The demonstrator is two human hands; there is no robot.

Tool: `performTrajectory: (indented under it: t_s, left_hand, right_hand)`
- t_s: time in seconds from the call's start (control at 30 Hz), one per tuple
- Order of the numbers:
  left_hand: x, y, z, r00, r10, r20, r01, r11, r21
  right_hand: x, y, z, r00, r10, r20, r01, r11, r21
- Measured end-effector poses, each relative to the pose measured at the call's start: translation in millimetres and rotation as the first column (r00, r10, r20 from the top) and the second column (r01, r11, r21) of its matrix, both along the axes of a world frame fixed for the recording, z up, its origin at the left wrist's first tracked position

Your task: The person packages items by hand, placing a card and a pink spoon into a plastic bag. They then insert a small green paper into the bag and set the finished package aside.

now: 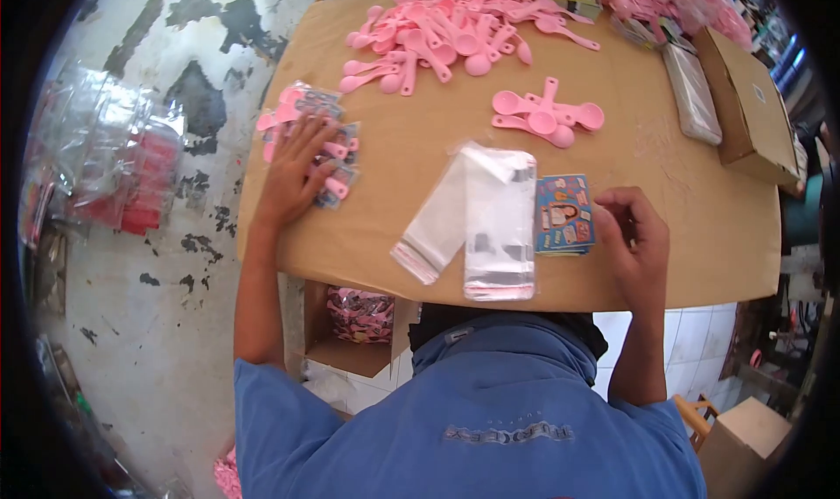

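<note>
My left hand (300,162) lies with its fingers spread on a pile of bagged pink spoons (338,186) at the table's left edge. My right hand (632,228) is just right of a stack of blue printed cards (565,214), its fingers curled; whether anything is between them I cannot make out. Left of the cards lie two stacks of clear plastic bags, one straight (500,228) and one slanted (435,214). Beyond them sits a small group of loose pink spoons (547,114).
A large heap of pink spoons (446,31) covers the table's far side. At the right stand a cardboard box (748,105) and a wrapped clear pack (692,92). Below the table's front edge, an open box (350,354) holds packed items. Plastic bags (114,158) are at the far left.
</note>
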State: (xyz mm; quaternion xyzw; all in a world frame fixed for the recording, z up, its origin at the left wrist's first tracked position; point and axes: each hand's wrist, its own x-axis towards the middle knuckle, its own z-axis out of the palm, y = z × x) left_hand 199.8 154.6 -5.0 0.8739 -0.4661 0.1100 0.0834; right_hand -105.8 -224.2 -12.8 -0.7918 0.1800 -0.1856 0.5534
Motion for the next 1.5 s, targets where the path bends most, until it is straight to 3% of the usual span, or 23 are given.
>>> performTrajectory:
  t_s: [0.03,0.13,0.17,0.23,0.33,0.43,0.53,0.63,0.73,0.83,0.93,1.03,1.13,1.23,1.33,1.43,1.5]
  left_hand:
    - [-4.4,-2.4,6.1,1.0,0.0,0.025,0.0,1.0,-0.029]
    - [-44.1,-32.5,8.3,0.999,0.039,0.01,-0.031,0.915,-0.403]
    - [-67.6,-48.7,9.2,0.991,0.04,-0.128,-0.092,0.895,-0.435]
    - [-105.9,-77.5,-0.2,0.865,0.11,-0.489,-0.265,0.928,-0.262]
    - [-139.3,-109.0,-12.5,0.9,0.149,-0.41,-0.252,0.945,-0.21]
    - [-133.9,-109.5,-25.3,0.811,0.141,-0.568,-0.319,0.92,-0.227]
    - [-125.5,-101.8,-23.0,0.528,0.082,-0.845,-0.489,0.843,-0.224]
    - [-129.4,-109.1,-25.9,0.518,-0.179,-0.836,-0.584,0.641,-0.499]
    - [-123.2,-99.1,-18.9,0.439,-0.158,-0.885,-0.596,0.686,-0.418]
    - [-112.0,-84.5,-23.7,0.318,-0.085,-0.944,-0.622,0.733,-0.276]
    - [-116.3,-85.6,-30.0,0.375,-0.201,-0.905,-0.648,0.642,-0.411]
    - [-117.8,-83.2,-30.2,0.612,-0.097,-0.785,-0.554,0.656,-0.513]
    - [-109.8,-81.0,-31.8,0.912,-0.003,-0.41,-0.303,0.67,-0.678]
    - [-131.2,-92.8,-5.9,0.578,-0.266,-0.771,-0.618,0.475,-0.627]
    - [-143.5,-112.8,13.0,0.432,-0.399,-0.809,-0.653,0.479,-0.586]
    - [-146.0,-129.0,6.1,0.213,-0.7,-0.681,-0.704,0.374,-0.604]
    - [-149.2,-137.4,8.3,0.13,-0.737,-0.664,-0.754,0.362,-0.549]
  right_hand:
    - [1.9,2.6,3.3,0.998,-0.005,-0.06,0.003,0.999,-0.037]
    - [5.8,8.2,0.6,0.973,-0.143,-0.18,0.055,0.906,-0.42]
    - [6.6,10.9,-2.7,0.967,-0.171,-0.189,0.063,0.878,-0.474]
    - [8.1,13.1,-9.9,0.953,-0.225,-0.203,0.066,0.806,-0.588]
    - [8.8,15.1,-11.6,0.953,-0.192,-0.236,0.035,0.84,-0.542]
    - [9.9,15.4,-6.0,0.96,-0.14,-0.242,0.037,0.921,-0.387]
    - [11.5,8.2,-10.7,0.952,-0.108,-0.287,0.063,0.985,-0.162]
    - [11.7,7.2,-13.2,0.962,-0.126,-0.244,0.092,0.985,-0.145]
    - [8.9,6.1,-17.5,0.988,-0.121,-0.091,0.101,0.974,-0.201]
    - [9.5,7.8,-14.1,0.98,-0.199,0.015,0.199,0.97,-0.142]
    - [9.9,9.0,-10.0,0.969,-0.229,0.092,0.237,0.968,-0.083]
    - [7.5,12.9,-1.6,0.979,-0.194,0.063,0.198,0.979,-0.055]
    - [7.2,15.7,-3.0,0.991,-0.103,0.089,0.103,0.995,0.004]
    - [11.1,28.7,2.8,0.977,-0.046,0.21,-0.018,0.955,0.295]
    - [11.7,32.3,2.9,0.978,0.07,0.196,-0.145,0.903,0.403]
    - [16.7,39.1,10.0,0.979,0.073,0.189,-0.152,0.882,0.446]
    - [18.3,38.9,10.3,0.979,0.084,0.186,-0.165,0.861,0.482]
